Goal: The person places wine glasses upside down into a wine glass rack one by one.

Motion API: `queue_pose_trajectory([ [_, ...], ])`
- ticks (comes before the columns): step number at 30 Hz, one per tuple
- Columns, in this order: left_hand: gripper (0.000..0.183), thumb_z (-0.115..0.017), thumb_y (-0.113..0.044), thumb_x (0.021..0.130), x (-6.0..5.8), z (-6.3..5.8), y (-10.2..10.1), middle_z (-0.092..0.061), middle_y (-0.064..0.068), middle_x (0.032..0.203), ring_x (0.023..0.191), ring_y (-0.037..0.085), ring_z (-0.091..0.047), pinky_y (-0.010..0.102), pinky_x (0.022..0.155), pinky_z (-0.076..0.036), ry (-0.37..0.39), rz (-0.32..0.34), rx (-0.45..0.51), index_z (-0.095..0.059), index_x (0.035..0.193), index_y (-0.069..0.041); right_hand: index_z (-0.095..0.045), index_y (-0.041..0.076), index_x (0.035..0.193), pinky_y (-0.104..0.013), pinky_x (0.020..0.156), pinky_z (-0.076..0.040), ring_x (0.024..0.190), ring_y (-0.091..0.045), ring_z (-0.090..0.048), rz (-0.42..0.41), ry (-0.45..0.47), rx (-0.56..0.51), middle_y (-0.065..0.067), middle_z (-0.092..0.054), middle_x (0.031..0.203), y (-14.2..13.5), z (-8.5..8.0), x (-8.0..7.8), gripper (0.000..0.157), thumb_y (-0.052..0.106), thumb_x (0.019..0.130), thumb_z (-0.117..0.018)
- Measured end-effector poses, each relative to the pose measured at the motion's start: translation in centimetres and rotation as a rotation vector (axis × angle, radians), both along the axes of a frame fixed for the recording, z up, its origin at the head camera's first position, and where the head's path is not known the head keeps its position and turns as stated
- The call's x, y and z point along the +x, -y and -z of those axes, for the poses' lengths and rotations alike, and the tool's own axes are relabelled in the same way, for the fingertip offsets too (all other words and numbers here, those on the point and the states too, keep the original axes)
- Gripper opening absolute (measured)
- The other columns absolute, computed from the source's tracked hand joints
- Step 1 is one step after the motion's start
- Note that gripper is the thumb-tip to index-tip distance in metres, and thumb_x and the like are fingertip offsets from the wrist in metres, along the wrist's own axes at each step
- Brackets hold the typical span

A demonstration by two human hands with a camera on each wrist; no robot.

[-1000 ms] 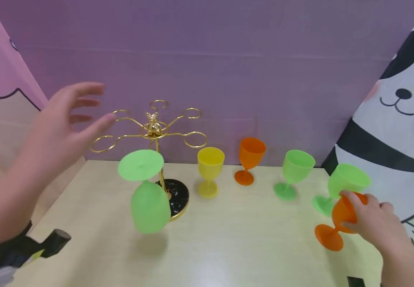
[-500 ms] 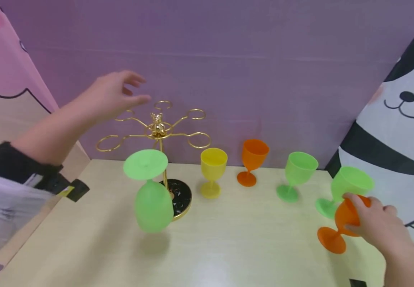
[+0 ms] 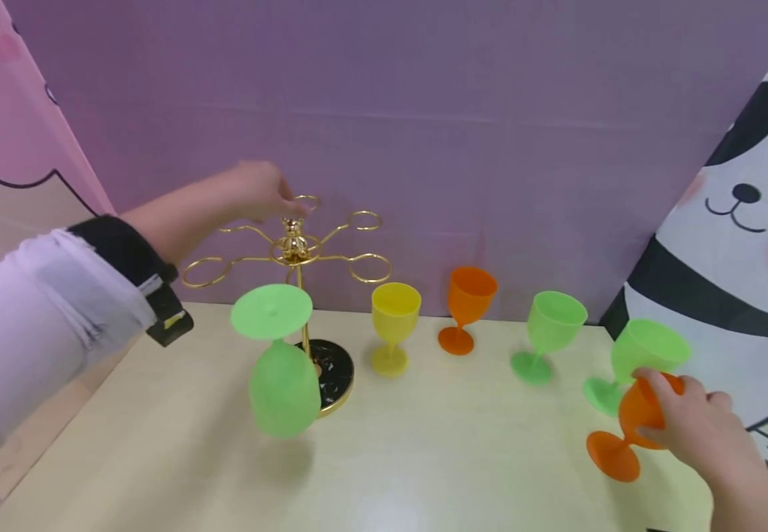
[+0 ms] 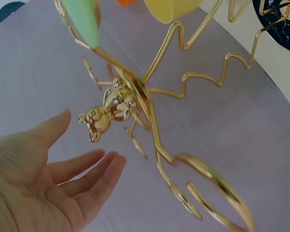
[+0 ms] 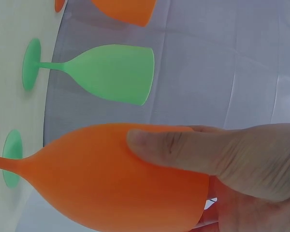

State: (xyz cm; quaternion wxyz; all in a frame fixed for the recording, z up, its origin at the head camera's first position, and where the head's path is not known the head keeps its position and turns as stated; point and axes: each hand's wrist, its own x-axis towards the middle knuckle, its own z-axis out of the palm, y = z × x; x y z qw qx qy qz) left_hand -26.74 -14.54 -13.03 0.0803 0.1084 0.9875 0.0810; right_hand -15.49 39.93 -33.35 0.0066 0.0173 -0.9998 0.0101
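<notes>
My left hand (image 3: 260, 193) reaches over the top of a gold stemware rack (image 3: 296, 258). In the left wrist view its thumb and fingers (image 4: 94, 181) are spread beside the small gold bear (image 4: 97, 121) that tops the rack, with a gap between. An upside-down green goblet (image 3: 284, 388) hangs at the rack's front, above the table. At the right, my right hand (image 3: 696, 421) grips an orange goblet (image 3: 639, 414) by its bowl. The right wrist view shows my thumb (image 5: 174, 145) lying along that bowl; the other fingers are mostly hidden behind it.
A yellow goblet (image 3: 393, 318), another orange goblet (image 3: 469, 299) and two green goblets (image 3: 553, 325) stand upright along the table's back edge. The rack's black round base (image 3: 333, 373) rests on the table (image 3: 450, 458). Behind rises a purple backdrop (image 3: 423, 133), with a panda print at right.
My left hand has come in from the left, rising over the rack and then lowering to the bear. My right hand keeps its hold on the orange goblet in nearly the same place.
</notes>
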Motion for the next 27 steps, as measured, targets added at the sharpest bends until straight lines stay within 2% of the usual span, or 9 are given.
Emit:
queue_pose_trajectory([
  [3,0.046,-0.054,-0.044,0.089,0.0,0.2,-0.5,-0.066,0.013,0.09,0.069,0.019,-0.059,0.038,0.077,-0.045,-0.002,-0.008,-0.028,-0.065,0.101,-0.001,-0.032,0.011,0.127,-0.046,0.044,-0.04,0.075,-0.054,-0.034,-0.006,-0.007,-0.001,-0.041,-0.037,0.102,0.0,0.1,-0.1,0.085,0.04,0.062,-0.08],
  [7,0.037,-0.059,-0.039,0.086,0.0,0.5,-0.9,-0.056,-0.003,0.053,0.057,0.013,-0.052,0.034,0.072,-0.042,-0.025,-0.001,-0.067,-0.063,0.069,-0.006,-0.032,0.011,0.126,-0.046,0.044,-0.041,0.075,-0.054,-0.034,-0.016,-0.016,-0.006,-0.041,-0.037,0.102,0.2,0.0,-0.1,0.085,0.038,0.062,-0.08],
  [9,0.034,-0.061,-0.035,0.085,0.1,0.6,-1.0,-0.056,-0.005,0.053,0.06,0.015,-0.054,0.034,0.072,-0.043,-0.052,0.02,-0.093,-0.064,0.066,-0.007,-0.032,0.011,0.127,-0.046,0.044,-0.041,0.075,-0.054,-0.034,-0.025,-0.021,-0.007,-0.042,-0.037,0.103,0.2,0.0,-0.1,0.085,0.039,0.063,-0.08],
  [14,0.026,-0.065,-0.033,0.082,0.2,0.7,-1.2,-0.065,0.003,0.072,0.078,0.024,-0.053,0.035,0.068,-0.046,-0.124,0.079,-0.167,-0.07,0.078,-0.008,-0.032,0.01,0.127,-0.048,0.045,-0.041,0.075,-0.054,-0.034,-0.031,-0.03,-0.002,-0.042,-0.037,0.104,0.3,-0.1,-0.2,0.084,0.038,0.064,-0.079],
  [17,0.025,-0.068,-0.031,0.079,0.1,0.7,-1.3,-0.067,0.008,0.081,0.081,0.027,-0.054,0.037,0.07,-0.048,-0.155,0.13,-0.205,-0.071,0.081,-0.006,-0.032,0.01,0.127,-0.049,0.045,-0.042,0.075,-0.054,-0.034,-0.027,-0.033,-0.001,-0.043,-0.036,0.104,0.4,-0.2,-0.2,0.082,0.036,0.065,-0.079],
  [19,0.023,-0.068,-0.029,0.077,0.0,0.7,-1.2,-0.067,0.007,0.079,0.079,0.026,-0.054,0.039,0.071,-0.048,-0.169,0.165,-0.221,-0.07,0.078,-0.006,-0.032,0.01,0.127,-0.049,0.045,-0.042,0.076,-0.054,-0.033,-0.023,-0.031,-0.003,-0.043,-0.036,0.104,0.4,-0.2,-0.2,0.082,0.035,0.065,-0.079],
  [22,0.023,-0.067,-0.026,0.077,0.0,0.7,-1.0,-0.061,0.002,0.063,0.07,0.024,-0.052,0.037,0.068,-0.045,-0.173,0.21,-0.245,-0.065,0.065,-0.006,-0.032,0.009,0.127,-0.051,0.046,-0.042,0.076,-0.054,-0.033,-0.015,-0.021,-0.005,-0.043,-0.035,0.104,0.6,-0.1,-0.3,0.081,0.034,0.066,-0.079],
  [24,0.025,-0.066,-0.027,0.078,0.2,0.7,-0.9,-0.057,-0.001,0.06,0.068,0.022,-0.05,0.037,0.067,-0.044,-0.158,0.205,-0.246,-0.064,0.062,-0.007,-0.032,0.009,0.127,-0.051,0.047,-0.042,0.076,-0.055,-0.033,-0.013,-0.019,-0.004,-0.043,-0.035,0.105,0.7,-0.1,-0.2,0.081,0.033,0.066,-0.079],
  [27,0.023,-0.065,-0.028,0.078,0.5,0.7,-1.0,-0.06,0.002,0.068,0.075,0.025,-0.053,0.038,0.072,-0.046,-0.132,0.138,-0.226,-0.064,0.068,-0.007,-0.031,0.009,0.128,-0.051,0.047,-0.042,0.076,-0.055,-0.032,-0.015,-0.017,0.0,-0.043,-0.034,0.106,0.7,-0.3,-0.2,0.082,0.033,0.065,-0.079],
])
